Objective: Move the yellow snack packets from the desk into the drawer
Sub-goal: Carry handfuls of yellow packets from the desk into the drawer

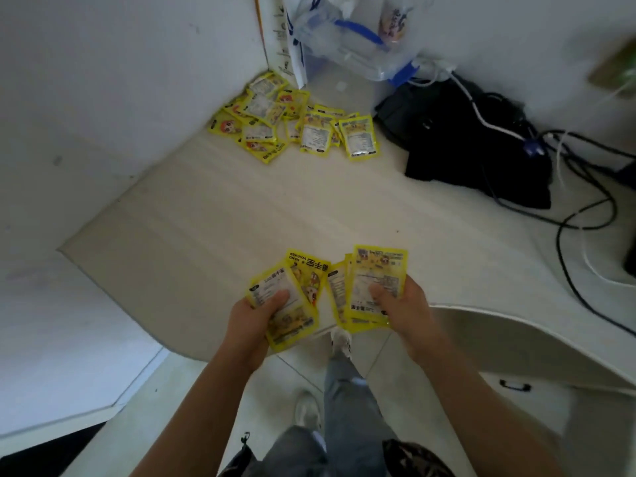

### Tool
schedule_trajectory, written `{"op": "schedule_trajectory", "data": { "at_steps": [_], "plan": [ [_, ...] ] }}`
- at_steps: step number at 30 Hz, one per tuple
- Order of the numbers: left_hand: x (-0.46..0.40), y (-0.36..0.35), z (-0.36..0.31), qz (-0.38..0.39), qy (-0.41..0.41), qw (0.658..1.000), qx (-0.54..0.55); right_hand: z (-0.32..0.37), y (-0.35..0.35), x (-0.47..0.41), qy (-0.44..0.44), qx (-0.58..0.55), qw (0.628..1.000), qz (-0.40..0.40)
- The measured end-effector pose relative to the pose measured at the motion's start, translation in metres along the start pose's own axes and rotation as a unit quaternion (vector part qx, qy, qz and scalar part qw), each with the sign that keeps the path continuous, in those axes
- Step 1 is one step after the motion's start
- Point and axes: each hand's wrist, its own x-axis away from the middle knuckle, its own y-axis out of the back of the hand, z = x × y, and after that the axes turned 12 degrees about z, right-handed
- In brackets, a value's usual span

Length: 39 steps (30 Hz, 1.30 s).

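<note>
A pile of several yellow snack packets (pixel 292 120) lies at the desk's far corner against the wall. My left hand (pixel 253 320) is shut on a fanned bunch of yellow packets (pixel 296 284) above the desk's front edge. My right hand (pixel 402 306) grips a second stack of yellow packets (pixel 373 273) beside it. A drawer front with a dark handle (pixel 514 385) shows below the desk at the right; the drawer looks closed.
The pale desk (pixel 241 208) curves along its front edge. A black bag (pixel 461 142) and tangled cables (pixel 585 201) fill the right side. A clear plastic bag (pixel 347 39) stands at the back. My legs and shoes (pixel 339 342) are on the tiled floor below.
</note>
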Motion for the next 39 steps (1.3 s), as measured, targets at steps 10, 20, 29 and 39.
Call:
{"op": "schedule_trajectory", "data": {
  "at_steps": [10, 20, 29, 39],
  "plan": [
    [0.058, -0.049, 0.051, 0.075, 0.039, 0.994, -0.073, -0.066, 0.044, 0.124, 0.019, -0.033, 0.989, -0.141],
    [0.105, -0.139, 0.132, 0.179, 0.088, 0.968, -0.150, -0.139, 0.127, 0.235, 0.004, -0.122, 0.966, -0.226],
    [0.177, -0.239, 0.246, 0.219, 0.119, 0.950, -0.187, -0.223, 0.233, 0.347, -0.005, -0.160, 0.945, -0.286],
    [0.220, -0.338, 0.333, 0.235, 0.145, 0.934, -0.226, -0.279, 0.328, 0.412, -0.019, -0.175, 0.929, -0.325]
  ]
}}
